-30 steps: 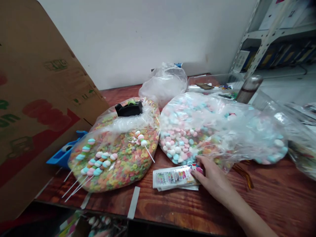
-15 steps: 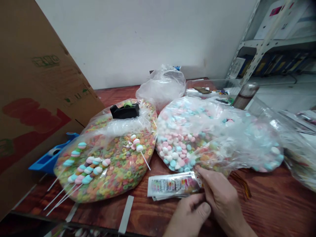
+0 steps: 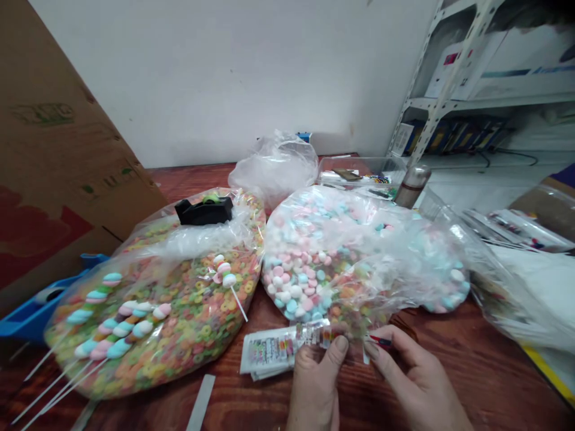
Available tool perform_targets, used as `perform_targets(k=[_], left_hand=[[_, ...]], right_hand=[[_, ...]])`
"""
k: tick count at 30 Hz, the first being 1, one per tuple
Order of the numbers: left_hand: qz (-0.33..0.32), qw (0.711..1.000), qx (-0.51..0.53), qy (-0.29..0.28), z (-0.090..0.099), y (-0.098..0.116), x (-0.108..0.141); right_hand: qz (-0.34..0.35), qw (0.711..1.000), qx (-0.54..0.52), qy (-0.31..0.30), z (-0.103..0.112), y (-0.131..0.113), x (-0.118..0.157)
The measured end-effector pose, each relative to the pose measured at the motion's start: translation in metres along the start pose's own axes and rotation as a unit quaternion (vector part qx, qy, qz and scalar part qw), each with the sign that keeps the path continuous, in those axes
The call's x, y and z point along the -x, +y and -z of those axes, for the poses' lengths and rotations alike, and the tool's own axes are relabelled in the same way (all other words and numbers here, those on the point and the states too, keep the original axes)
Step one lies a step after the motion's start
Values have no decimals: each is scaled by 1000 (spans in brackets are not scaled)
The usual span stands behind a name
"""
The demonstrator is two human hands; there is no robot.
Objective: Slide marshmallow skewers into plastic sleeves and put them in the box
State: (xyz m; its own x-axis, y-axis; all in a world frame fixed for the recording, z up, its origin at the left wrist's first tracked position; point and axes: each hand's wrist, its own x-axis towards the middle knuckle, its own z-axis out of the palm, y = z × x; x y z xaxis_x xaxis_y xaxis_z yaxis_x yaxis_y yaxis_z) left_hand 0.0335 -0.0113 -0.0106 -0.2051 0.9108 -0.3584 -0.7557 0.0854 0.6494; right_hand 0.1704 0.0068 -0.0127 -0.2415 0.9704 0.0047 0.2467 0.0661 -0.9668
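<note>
My left hand (image 3: 314,383) and my right hand (image 3: 404,371) hang over the table's front edge. Between their fingers is a small clear printed plastic packet (image 3: 314,333), with a thin white stick and a red mark by my right fingertips. Just left of my hands lies a stack of printed packets (image 3: 269,353). Behind them sits a large clear bag of pastel marshmallows (image 3: 309,263). Further left, a bag of coloured cereal rings (image 3: 179,317) carries several twisted marshmallow skewers (image 3: 112,320).
A black tape dispenser (image 3: 204,211) rests on the cereal bag. A cardboard box (image 3: 58,149) and a blue holder (image 3: 31,317) stand at the left. Further back are a crumpled plastic bag (image 3: 274,170), a clear box (image 3: 359,173) and a steel flask (image 3: 412,185). Metal shelving (image 3: 449,78) stands back right.
My left hand has come into view since the oldest frame. Both hands now lift the small packet above the stack, and the view has shifted, moving the table contents left.
</note>
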Motion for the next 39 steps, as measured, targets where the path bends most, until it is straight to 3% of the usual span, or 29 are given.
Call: perform_targets(k=[3, 6, 9, 12, 16, 23, 30, 36, 39], left_hand=[[-12, 1000, -24, 16, 1, 2, 2], [-9, 998, -40, 49, 6, 1, 0], [1, 997, -3, 73, 13, -4, -4], [26, 995, 72, 63, 19, -7, -8], [32, 991, 116, 61, 23, -8, -12], [37, 992, 114, 45, 29, -9, -11], [25, 991, 127, 42, 34, -7, -9], [25, 991, 113, 68, 32, -5, -8], [37, 991, 106, 76, 29, -2, -7]], right_hand=[[30, 997, 69, -25, -4, 0, 5], [52, 993, 108, -11, -10, -1, 7], [43, 994, 97, 25, -14, -2, 9], [49, 993, 61, 86, -13, -7, 13], [122, 976, 66, 168, -13, -16, 19], [204, 966, 122, 102, -19, -8, 18], [165, 980, 89, 72, -17, -15, 15], [198, 963, 113, 143, -17, -17, 17], [231, 958, 119, 123, -17, -17, 18]])
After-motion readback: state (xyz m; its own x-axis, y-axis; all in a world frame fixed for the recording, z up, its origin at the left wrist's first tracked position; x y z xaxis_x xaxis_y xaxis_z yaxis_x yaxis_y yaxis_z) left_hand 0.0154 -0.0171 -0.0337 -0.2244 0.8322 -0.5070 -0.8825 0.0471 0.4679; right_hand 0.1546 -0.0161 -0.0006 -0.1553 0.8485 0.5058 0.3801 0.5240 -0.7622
